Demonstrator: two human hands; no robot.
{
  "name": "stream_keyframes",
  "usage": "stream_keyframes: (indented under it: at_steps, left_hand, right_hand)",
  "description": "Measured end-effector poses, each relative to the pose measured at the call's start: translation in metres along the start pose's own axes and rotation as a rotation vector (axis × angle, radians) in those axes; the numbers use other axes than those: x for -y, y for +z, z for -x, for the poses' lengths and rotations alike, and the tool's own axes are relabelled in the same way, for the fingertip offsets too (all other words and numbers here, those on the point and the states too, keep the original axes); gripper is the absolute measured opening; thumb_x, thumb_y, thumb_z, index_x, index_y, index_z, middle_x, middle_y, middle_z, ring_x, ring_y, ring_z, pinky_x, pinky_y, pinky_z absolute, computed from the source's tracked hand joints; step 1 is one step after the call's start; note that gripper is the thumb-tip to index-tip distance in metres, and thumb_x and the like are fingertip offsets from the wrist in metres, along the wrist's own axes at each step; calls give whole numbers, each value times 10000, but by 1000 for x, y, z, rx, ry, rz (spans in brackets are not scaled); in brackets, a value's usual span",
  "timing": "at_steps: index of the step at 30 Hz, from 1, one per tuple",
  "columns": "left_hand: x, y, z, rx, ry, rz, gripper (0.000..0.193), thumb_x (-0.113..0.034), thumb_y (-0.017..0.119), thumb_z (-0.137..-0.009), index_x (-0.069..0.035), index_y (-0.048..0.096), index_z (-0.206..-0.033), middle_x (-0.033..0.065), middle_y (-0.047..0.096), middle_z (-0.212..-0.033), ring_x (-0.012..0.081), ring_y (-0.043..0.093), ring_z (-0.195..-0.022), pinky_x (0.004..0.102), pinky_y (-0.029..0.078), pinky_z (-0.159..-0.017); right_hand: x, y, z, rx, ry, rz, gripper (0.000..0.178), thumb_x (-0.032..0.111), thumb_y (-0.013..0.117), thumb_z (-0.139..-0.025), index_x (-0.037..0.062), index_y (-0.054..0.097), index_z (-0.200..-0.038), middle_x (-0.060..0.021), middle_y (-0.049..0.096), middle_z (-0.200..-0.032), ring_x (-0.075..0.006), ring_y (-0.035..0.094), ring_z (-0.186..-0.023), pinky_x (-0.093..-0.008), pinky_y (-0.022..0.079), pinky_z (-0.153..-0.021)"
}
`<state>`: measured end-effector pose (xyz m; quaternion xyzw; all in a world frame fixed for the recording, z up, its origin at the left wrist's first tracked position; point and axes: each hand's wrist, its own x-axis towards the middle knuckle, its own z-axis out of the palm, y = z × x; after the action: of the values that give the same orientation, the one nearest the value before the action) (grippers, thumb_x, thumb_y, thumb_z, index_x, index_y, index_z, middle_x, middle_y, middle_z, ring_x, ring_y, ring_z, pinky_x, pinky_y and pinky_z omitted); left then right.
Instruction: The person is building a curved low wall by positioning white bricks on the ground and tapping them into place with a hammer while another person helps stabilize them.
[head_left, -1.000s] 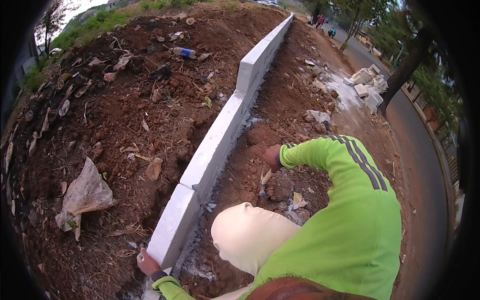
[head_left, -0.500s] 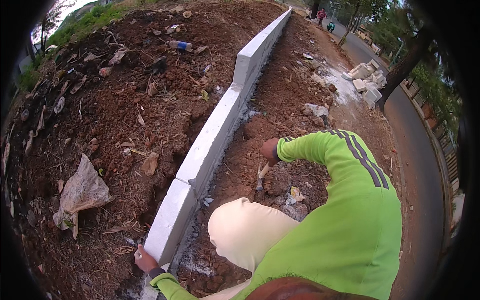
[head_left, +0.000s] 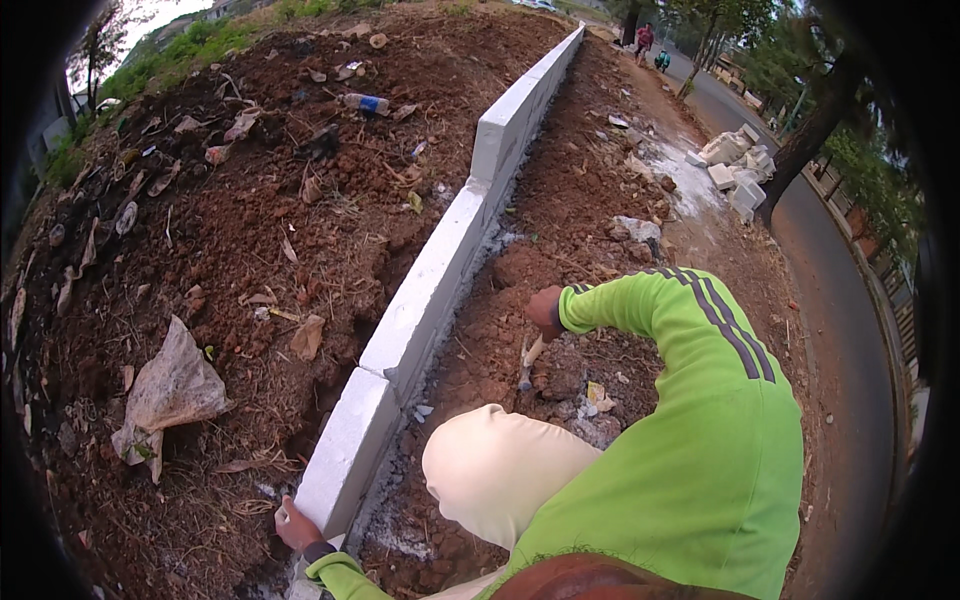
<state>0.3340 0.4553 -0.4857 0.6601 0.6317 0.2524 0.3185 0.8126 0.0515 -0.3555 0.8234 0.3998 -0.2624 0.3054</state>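
Note:
A low wall of white blocks (head_left: 425, 290) runs from near my left side into the distance. My left hand (head_left: 297, 525) is closed against the left edge of the nearest white block (head_left: 350, 440), at its near end. To the right of the wall, my right hand (head_left: 545, 312) grips a hammer (head_left: 533, 352) by its pale wooden handle. The grey head hangs low over the brown soil, apart from the wall. Whether it touches the ground I cannot tell. My bent knee (head_left: 500, 470) in cream trousers lies between my hands.
Left of the wall, a crumpled pale sack (head_left: 175, 390) and a plastic bottle (head_left: 368, 104) lie on rough soil. White blocks (head_left: 740, 175) are piled by a tree trunk (head_left: 815, 130), beside a road (head_left: 835, 300). Two people (head_left: 645, 42) are far off.
The view has shifted slightly, so the scene sits a little lower and further right. My left hand stays at the block and my right hand still holds the hammer.

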Motion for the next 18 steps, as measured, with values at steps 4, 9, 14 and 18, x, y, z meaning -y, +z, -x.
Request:
stream_keyframes:
  at_steps: [4, 9, 14, 18]
  left_hand:
    - [-1, -1, -1, 11, -25, 25, 475, -427, 630, -933, 41, 694, -985, 205, 715, -958, 315, 661, -845, 427, 505, -791]
    - [2, 0, -1, 13, -24, 20, 478, -437, 628, -926, 31, 705, -985, 204, 717, -963, 324, 665, -850, 435, 505, -794]
    - [5, 1, -3, -4, -5, -12, 488, -456, 625, -917, 18, 717, -989, 202, 718, -973, 325, 665, -873, 437, 501, -814]
    - [3, -1, -2, 9, 5, -33, 485, -457, 621, -924, 14, 715, -997, 206, 713, -997, 330, 658, -904, 440, 494, -839]
  right_hand:
    - [0, 0, 0, -17, -5, -3, 495, 439, 819, -710, 48, 749, -1005, -171, 731, -971, -363, 708, -943, -446, 574, -823]
    - [0, -1, 0, 9, -3, -17, 490, 445, 822, -712, 52, 750, -998, -165, 731, -965, -354, 708, -937, -442, 574, -815]
    - [-1, 1, 0, -26, -33, -12, 485, 453, 826, -713, 62, 753, -991, -163, 728, -955, -343, 709, -931, -443, 574, -799]
    - [1, -1, 2, -28, -22, 6, 478, 447, 824, -712, 64, 753, -989, -163, 728, -962, -346, 709, -933, -442, 574, -800]
